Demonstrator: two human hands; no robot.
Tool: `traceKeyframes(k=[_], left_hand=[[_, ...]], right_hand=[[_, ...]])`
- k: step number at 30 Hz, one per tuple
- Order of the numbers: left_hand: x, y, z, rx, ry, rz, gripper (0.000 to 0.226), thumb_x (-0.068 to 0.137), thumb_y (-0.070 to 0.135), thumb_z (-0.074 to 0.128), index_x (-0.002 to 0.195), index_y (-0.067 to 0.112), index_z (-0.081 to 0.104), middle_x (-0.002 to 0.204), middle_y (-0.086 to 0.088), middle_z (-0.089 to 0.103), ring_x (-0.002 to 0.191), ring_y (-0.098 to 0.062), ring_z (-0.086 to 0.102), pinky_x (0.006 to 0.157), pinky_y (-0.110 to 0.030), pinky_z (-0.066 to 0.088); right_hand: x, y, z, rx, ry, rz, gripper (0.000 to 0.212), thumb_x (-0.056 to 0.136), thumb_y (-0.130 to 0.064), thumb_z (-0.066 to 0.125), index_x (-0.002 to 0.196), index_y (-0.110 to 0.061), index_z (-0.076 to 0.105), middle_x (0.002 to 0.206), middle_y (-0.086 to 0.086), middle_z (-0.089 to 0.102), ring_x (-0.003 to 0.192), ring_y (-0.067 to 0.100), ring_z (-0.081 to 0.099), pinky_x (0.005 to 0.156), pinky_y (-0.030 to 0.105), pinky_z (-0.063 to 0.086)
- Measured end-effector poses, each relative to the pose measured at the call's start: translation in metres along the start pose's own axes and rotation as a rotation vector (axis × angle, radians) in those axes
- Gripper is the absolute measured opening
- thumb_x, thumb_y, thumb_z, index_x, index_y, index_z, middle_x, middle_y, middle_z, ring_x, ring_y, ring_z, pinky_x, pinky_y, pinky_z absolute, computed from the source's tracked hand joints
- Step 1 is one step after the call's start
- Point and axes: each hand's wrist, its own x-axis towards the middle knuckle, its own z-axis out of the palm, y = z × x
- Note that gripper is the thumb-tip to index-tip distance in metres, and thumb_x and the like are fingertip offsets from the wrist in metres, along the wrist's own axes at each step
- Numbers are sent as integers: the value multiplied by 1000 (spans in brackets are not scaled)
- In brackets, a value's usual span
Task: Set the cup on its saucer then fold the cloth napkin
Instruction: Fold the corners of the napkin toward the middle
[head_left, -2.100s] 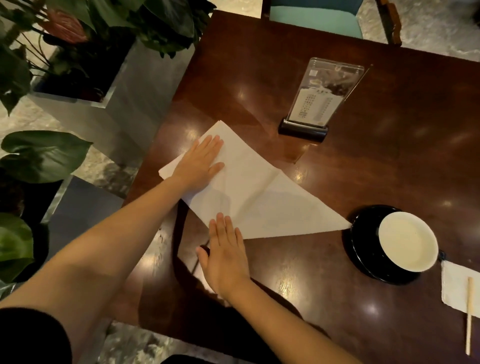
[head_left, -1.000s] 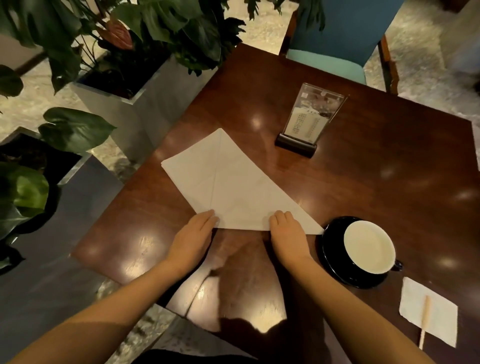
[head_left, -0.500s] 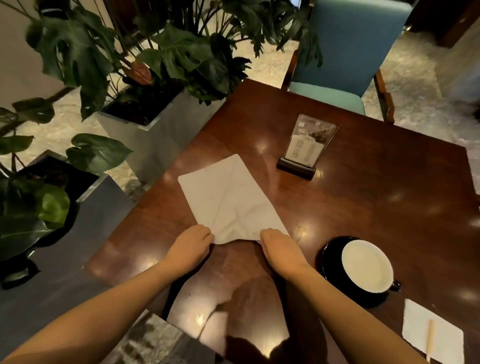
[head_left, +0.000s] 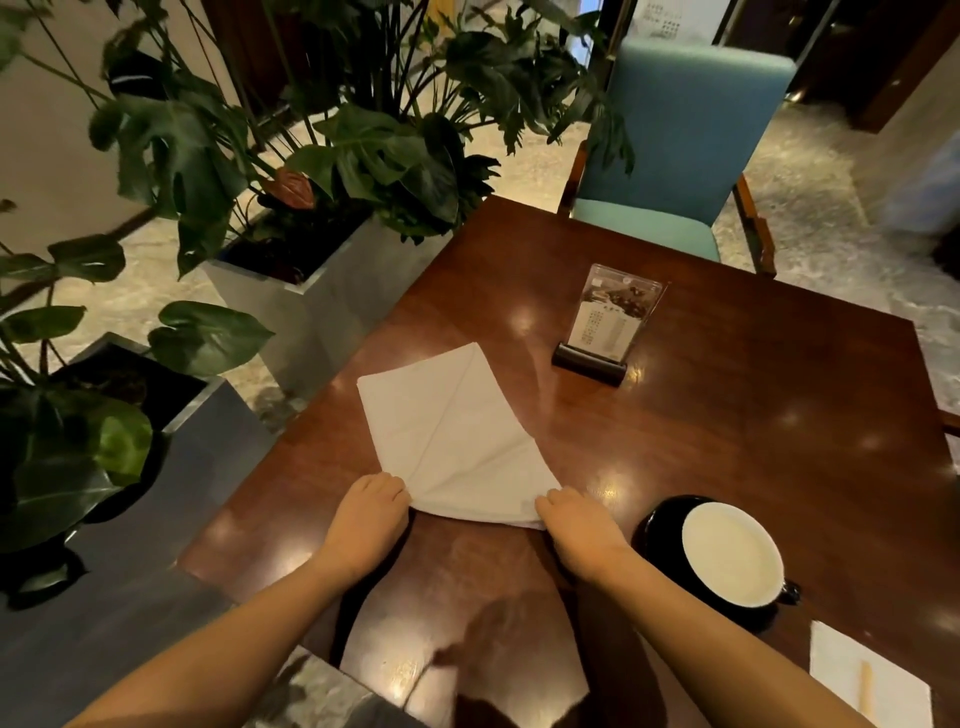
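Pinched at its near corners by the left hand (head_left: 371, 512) and right hand (head_left: 579, 527), the napkin (head_left: 452, 436) ran lengthwise away and leftward, near the left edge of the table (head_left: 753, 441); bare wood lay rightward.

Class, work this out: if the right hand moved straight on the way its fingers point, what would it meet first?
The cloth napkin, whose near corner the right hand grips; its fingers seem to point up-left across it.
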Motion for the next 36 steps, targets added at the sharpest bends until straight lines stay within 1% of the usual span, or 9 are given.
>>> traceKeyframes(k=[6, 10, 14, 17, 21, 24, 27, 31, 36], left_hand=[[-20, -36, -3, -133, 84, -132, 24, 80, 25, 49, 72, 15, 69, 89, -1, 65, 83, -23, 58, 69, -33, 47], [-28, -39, 1, -236, 114, -324, 4, 78, 21, 70, 79, 18, 73, 99, 0, 62, 98, -24, 54, 79, -37, 44], [-28, -38, 6, -390, 131, -492, 6, 80, 26, 70, 80, 22, 73, 106, 2, 59, 108, -22, 47, 89, -37, 37], [-28, -34, 9, -478, 169, -597, 13, 81, 35, 65, 80, 25, 73, 109, 3, 59, 111, -20, 44, 88, -33, 33], [-25, -28, 10, -603, 207, -732, 3, 81, 25, 70, 79, 27, 71, 108, 2, 58, 110, -19, 41, 89, -31, 33], [-27, -25, 10, -654, 209, -786, 3, 79, 21, 71, 77, 24, 71, 109, 1, 58, 108, -15, 40, 89, -28, 30], [-32, -23, 12, -663, 195, -778, 6, 78, 20, 72, 75, 24, 70, 112, 2, 56, 111, -17, 41, 90, -29, 30], [-34, -18, 9, -671, 196, -762, 10, 80, 31, 65, 71, 30, 65, 116, 8, 52, 112, -12, 37, 90, -30, 29], [-31, -13, 4, -687, 220, -784, 16, 78, 41, 55, 67, 30, 60, 115, 12, 48, 112, -4, 32, 89, -25, 26]], right_hand=[[17, 34, -29, 587, -40, 128, 11, 80, -19, 58, 73, -29, 57, 85, -1, 61, 83, 20, 58, 70, 35, 45], [35, 44, -71, 873, 22, 130, 5, 80, -18, 68, 79, -13, 69, 80, 3, 66, 74, 15, 59, 68, 28, 46], [65, 45, -101, 1180, 86, 188, 15, 81, -13, 69, 94, -5, 67, 88, 8, 68, 80, 17, 64, 67, 24, 52], [98, 42, -110, 1205, 152, 247, 20, 84, -16, 67, 98, -2, 65, 90, 8, 68, 81, 20, 64, 63, 24, 50], [139, 27, -108, 1243, 175, 401, 18, 88, -13, 61, 94, 4, 60, 80, 10, 62, 71, 19, 60, 50, 17, 47], [171, 18, -93, 1128, 199, 470, 28, 88, -21, 58, 84, 7, 60, 78, 22, 59, 68, 21, 51, 59, 29, 41], [194, 13, -80, 1028, 207, 493, 35, 87, -21, 54, 55, -8, 45, 56, 8, 42, 55, 18, 39, 54, 30, 30], [214, 11, -65, 931, 194, 525, 35, 84, -17, 58, 53, -13, 41, 51, 0, 37, 50, 14, 35, 49, 29, 29], [235, 3, -52, 930, 219, 589, 20, 81, -23, 62, 62, -19, 58, 65, -2, 58, 73, 24, 59, 76, 40, 49]])
